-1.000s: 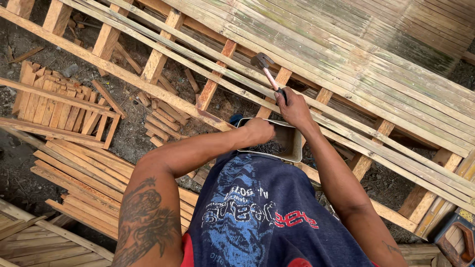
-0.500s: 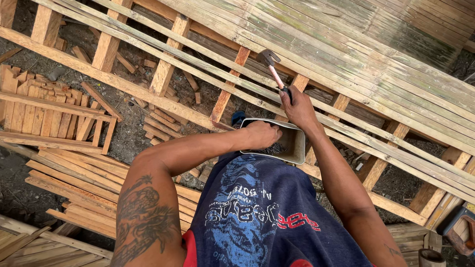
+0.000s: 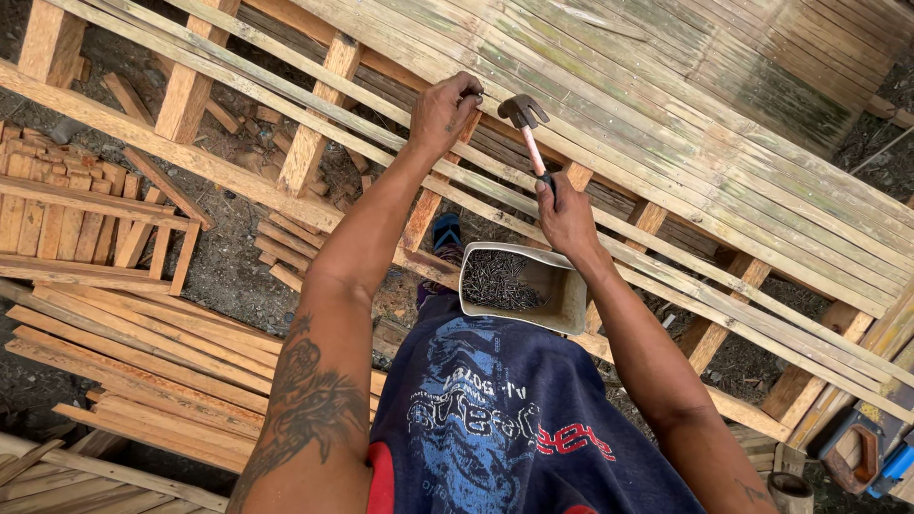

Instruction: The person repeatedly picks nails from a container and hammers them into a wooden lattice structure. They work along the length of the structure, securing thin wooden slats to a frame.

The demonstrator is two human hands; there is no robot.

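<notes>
My left hand (image 3: 443, 114) is stretched forward, its fingertips pinched on a small nail against a bamboo slat (image 3: 533, 114) of the frame. My right hand (image 3: 566, 214) grips the handle of a hammer (image 3: 528, 133), whose metal head hangs just right of my left fingers, slightly above the slat. Below my right wrist a pale box of nails (image 3: 519, 286) rests at my lap, full of dark nails.
The bamboo slats lie across wooden crossbeams (image 3: 309, 143) over dirt ground. A finished slatted panel (image 3: 685, 86) spreads to the upper right. Stacks of wooden strips (image 3: 133, 371) and a small wooden crate frame (image 3: 86, 224) lie at left. A blue-and-orange tool (image 3: 871, 457) sits bottom right.
My left hand has left the nail box and reached forward to the slat, pinching a nail. The hammer head has come down closer beside it.
</notes>
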